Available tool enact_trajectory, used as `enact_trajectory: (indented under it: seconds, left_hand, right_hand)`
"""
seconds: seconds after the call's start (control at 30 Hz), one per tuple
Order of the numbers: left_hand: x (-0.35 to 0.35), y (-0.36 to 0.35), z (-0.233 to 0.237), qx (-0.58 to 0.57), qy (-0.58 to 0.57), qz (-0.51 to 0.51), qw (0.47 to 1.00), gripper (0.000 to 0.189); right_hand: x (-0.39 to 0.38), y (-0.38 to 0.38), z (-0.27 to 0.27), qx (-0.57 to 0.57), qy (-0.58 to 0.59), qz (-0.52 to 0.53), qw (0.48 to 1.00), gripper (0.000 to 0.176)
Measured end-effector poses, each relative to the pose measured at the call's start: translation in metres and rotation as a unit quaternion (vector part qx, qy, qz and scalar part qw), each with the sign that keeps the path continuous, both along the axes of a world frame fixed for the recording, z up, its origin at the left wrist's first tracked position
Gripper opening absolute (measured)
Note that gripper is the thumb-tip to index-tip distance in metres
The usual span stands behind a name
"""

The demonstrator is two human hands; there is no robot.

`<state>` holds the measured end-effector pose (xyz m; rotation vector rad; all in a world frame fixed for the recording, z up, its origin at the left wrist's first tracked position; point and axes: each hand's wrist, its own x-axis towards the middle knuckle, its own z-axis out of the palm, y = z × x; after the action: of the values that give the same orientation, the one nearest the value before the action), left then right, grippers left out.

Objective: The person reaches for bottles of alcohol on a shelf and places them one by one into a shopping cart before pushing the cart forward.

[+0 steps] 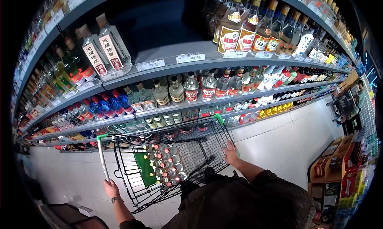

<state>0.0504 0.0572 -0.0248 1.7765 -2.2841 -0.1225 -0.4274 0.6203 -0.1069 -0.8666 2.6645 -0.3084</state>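
A black wire shopping cart (pixel 203 145) with green corner pieces stands in front of me, close to the shelves. Several clear glass bottles (pixel 169 165) with red and pale caps are grouped inside it beside a green panel (pixel 144 169). My left hand (pixel 111 188), with a watch on the wrist, is closed around the cart's pale handle bar (pixel 102 159). On the opposite side, my right hand (pixel 231 153) rests against the cart's wire edge, its fingers bent over the rim.
Liquor shelves (pixel 171 61) with price tags curve across the front. Two boxy bottles (pixel 107 45) stand at upper left, and labelled bottles (pixel 235 29) at upper right. Pale floor tiles (pixel 275 137) lie to the right, before stacked cartons (pixel 331 169). A person (pixel 361 91) is at far right.
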Motion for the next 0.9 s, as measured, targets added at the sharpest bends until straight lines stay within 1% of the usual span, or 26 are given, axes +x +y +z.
enact_trajectory:
  seconds: [0.03, 0.07, 0.1, 0.13, 0.17, 0.2, 0.23, 0.27, 0.3, 0.33, 0.4, 0.5, 0.57, 0.67, 0.73, 0.77, 0.87, 0.9]
  left_hand:
    - [0.005, 0.009, -0.001, 0.024, 0.002, 0.012, 1.0, 0.034]
    - [0.011, 0.019, -0.004, 0.003, 0.008, 0.021, 1.0, 0.037]
    - [0.016, 0.031, -0.005, -0.017, 0.013, 0.032, 0.999, 0.041]
    - [0.025, 0.047, -0.008, -0.035, 0.016, 0.044, 0.998, 0.045]
    - [0.042, 0.055, -0.018, -0.029, 0.004, 0.062, 0.998, 0.056]
    - [0.044, 0.074, -0.012, -0.03, -0.026, 0.097, 0.994, 0.058]
    - [0.047, 0.094, -0.008, -0.031, -0.055, 0.131, 0.989, 0.061]
    - [0.042, 0.116, 0.007, -0.033, -0.083, 0.164, 0.982, 0.064]
    - [0.04, 0.134, 0.019, -0.016, -0.122, 0.176, 0.977, 0.076]
    - [0.041, 0.151, 0.016, -0.056, -0.139, 0.186, 0.971, 0.085]
    - [0.05, 0.166, 0.01, -0.094, -0.17, 0.16, 0.968, 0.091]
    - [0.043, 0.167, 0.018, -0.024, -0.172, 0.213, 0.961, 0.094]
    - [0.048, 0.162, 0.016, 0.001, -0.183, 0.229, 0.956, 0.09]
    - [0.06, 0.157, 0.01, -0.004, -0.161, 0.218, 0.963, 0.082]
    - [0.064, 0.153, 0.009, -0.001, -0.148, 0.209, 0.967, 0.075]
    - [0.071, 0.146, 0.006, 0.01, -0.142, 0.196, 0.97, 0.069]
    - [0.086, 0.125, 0.002, 0.054, -0.126, 0.169, 0.976, 0.05]
    - [0.082, 0.126, 0.013, 0.076, -0.119, 0.168, 0.976, 0.043]
  right_hand:
    - [-0.004, 0.011, -0.002, 0.012, -0.009, -0.023, 1.0, 0.048]
    - [-0.009, 0.021, -0.005, 0.025, -0.02, -0.044, 0.999, 0.05]
    - [-0.015, 0.033, -0.004, 0.119, -0.056, -0.034, 0.991, 0.054]
    - [-0.021, 0.052, -0.025, 0.078, -0.114, -0.036, 0.99, 0.054]
    - [-0.027, 0.074, -0.062, 0.038, -0.173, -0.038, 0.984, 0.055]
    - [-0.031, 0.085, -0.084, 0.0, -0.232, -0.039, 0.972, 0.055]
    - [-0.032, 0.085, -0.077, 0.023, -0.246, -0.023, 0.969, 0.061]
    - [-0.035, 0.083, -0.078, 0.047, -0.244, -0.028, 0.968, 0.062]
    - [-0.035, 0.081, -0.08, 0.07, -0.243, -0.034, 0.967, 0.063]
    - [-0.033, 0.08, -0.08, 0.094, -0.242, -0.042, 0.965, 0.064]
    - [-0.037, 0.077, -0.079, 0.134, -0.256, -0.039, 0.957, 0.066]
    - [-0.047, 0.069, -0.069, 0.184, -0.266, -0.049, 0.945, 0.068]
    - [-0.049, 0.064, -0.057, 0.211, -0.282, -0.061, 0.934, 0.066]
    - [-0.044, 0.071, -0.072, 0.246, -0.275, -0.042, 0.928, 0.064]
    - [-0.036, 0.079, -0.072, 0.233, -0.3, -0.067, 0.923, 0.065]
    - [-0.033, 0.084, -0.071, 0.226, -0.311, -0.08, 0.92, 0.065]
    - [-0.023, 0.099, -0.08, 0.25, -0.301, -0.061, 0.918, 0.067]
    - [-0.022, 0.102, -0.079, 0.252, -0.308, -0.056, 0.916, 0.07]
